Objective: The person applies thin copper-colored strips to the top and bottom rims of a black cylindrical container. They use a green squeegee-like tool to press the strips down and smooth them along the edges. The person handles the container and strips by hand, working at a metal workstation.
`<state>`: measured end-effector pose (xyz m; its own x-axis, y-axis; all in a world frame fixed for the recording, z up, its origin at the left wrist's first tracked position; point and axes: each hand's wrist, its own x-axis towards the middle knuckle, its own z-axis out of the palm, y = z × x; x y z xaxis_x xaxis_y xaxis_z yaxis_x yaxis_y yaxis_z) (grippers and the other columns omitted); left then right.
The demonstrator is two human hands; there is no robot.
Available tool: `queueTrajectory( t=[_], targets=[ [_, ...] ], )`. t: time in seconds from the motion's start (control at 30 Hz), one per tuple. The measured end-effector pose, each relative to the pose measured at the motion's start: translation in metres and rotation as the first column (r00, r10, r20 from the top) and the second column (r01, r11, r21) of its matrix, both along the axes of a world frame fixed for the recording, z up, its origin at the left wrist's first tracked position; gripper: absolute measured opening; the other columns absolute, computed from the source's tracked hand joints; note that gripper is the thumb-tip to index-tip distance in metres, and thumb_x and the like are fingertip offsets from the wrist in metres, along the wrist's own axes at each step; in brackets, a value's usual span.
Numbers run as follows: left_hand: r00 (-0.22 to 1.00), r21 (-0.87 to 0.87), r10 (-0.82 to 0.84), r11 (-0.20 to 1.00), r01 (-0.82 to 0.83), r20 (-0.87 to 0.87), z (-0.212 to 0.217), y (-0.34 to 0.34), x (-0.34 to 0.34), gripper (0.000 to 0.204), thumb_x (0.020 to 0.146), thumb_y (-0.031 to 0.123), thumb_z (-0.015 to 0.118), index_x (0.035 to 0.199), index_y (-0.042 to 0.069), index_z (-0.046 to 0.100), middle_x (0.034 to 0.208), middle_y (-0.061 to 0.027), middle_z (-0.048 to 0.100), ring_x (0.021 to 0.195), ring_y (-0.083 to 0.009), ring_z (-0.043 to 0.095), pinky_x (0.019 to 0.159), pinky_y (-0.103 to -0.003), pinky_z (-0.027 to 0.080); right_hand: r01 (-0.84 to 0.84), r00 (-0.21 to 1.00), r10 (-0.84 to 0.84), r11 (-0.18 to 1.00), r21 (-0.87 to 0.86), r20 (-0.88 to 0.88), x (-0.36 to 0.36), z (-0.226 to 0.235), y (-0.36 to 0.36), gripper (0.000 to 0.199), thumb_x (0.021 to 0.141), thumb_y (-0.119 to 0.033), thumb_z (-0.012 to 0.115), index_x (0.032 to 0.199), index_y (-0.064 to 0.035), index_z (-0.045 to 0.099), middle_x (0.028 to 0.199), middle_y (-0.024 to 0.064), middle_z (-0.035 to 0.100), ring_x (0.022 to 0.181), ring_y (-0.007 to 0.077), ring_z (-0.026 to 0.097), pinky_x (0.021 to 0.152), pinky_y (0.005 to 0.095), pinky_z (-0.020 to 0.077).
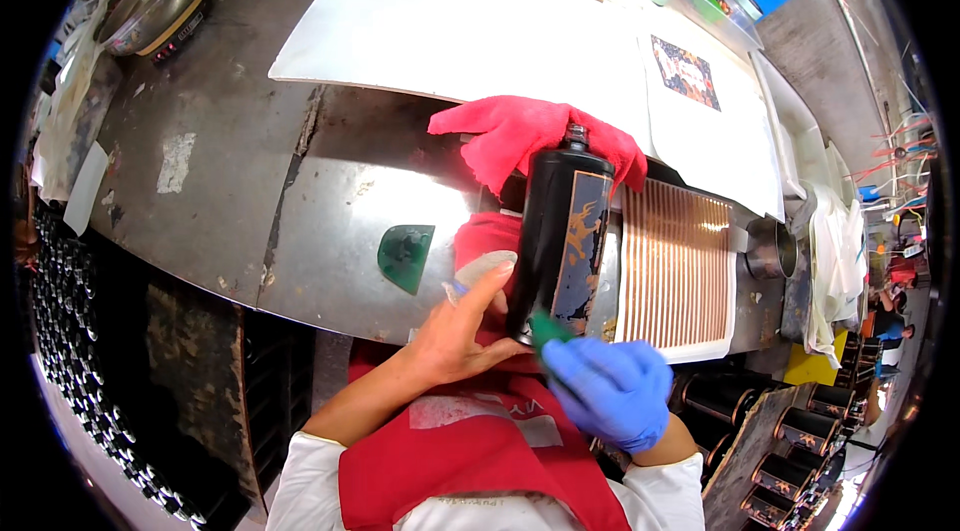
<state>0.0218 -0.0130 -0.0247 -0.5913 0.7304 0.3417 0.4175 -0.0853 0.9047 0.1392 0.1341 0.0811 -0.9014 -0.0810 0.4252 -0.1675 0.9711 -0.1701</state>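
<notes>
A black bottle [540,231] with a dark label [582,251] patterned in copper lies tilted before me, its neck pointing away. My left hand [460,331] grips its near lower end from the left; a pale cover wraps one fingertip. In a blue glove, my right hand [612,393] is closed round a green scraper [549,331], whose edge meets the label's near end. A red cloth [510,136] lies beneath the bottle's neck. Left of the bottle, a second green scraper [406,258] rests on the metal table.
Right of the bottle is a sheet with brown stripes [675,271], and a metal cup [771,249] beside it. A white board [450,26] spans the back. A metal pan [160,6] stands far left. Several black bottles [790,471] sit on a rack at lower right.
</notes>
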Motion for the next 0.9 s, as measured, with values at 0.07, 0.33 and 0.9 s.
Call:
queueTrajectory(
  t=[0.07,0.33,0.9],
  targets=[
    [1.0,0.009,-0.003,1.0,0.003,0.015,0.0,-0.001,0.0,0.086,0.065,0.01,0.079,0.135,0.002,0.03,0.09,-0.0144,0.056,0.076,-0.0273,0.057,0.065,-0.036,0.048,0.128,0.992,-0.127,0.991,0.047,-0.021,-0.009,-0.001,0.0,0.043,0.06,-0.015,0.072,0.103,-0.0168,0.067,0.094,-0.0036,0.058,0.058,0.0121,0.046,0.05,0.0233,0.038],
    [0.999,0.082,0.007,0.997,-0.004,-0.04,0.002,0.002,-0.005,0.082,0.064,0.01,0.079,0.134,0.003,0.036,0.097,-0.015,0.054,0.074,-0.0264,0.055,0.064,-0.035,0.048,0.112,0.989,-0.127,0.978,0.178,0.074,-0.004,-0.006,-0.028,0.039,0.065,-0.013,0.067,0.103,-0.0164,0.067,0.1,-0.0026,0.06,0.058,0.0122,0.046,0.049,0.0233,0.0412],
    [0.951,0.001,-0.031,0.999,0.032,-0.309,0.029,0.004,-0.011,0.062,0.068,0.001,0.067,0.127,0.01,0.05,0.117,-0.0236,0.045,0.08,-0.0296,0.055,0.068,-0.033,0.047,0.04,0.995,-0.023,0.984,-0.174,0.098,0.011,0.003,-0.002,0.044,0.053,-0.01,0.078,0.095,-0.0205,0.069,0.088,-0.0026,0.062,0.068,0.0159,0.055,0.058,0.0278,0.043]
  ],
)
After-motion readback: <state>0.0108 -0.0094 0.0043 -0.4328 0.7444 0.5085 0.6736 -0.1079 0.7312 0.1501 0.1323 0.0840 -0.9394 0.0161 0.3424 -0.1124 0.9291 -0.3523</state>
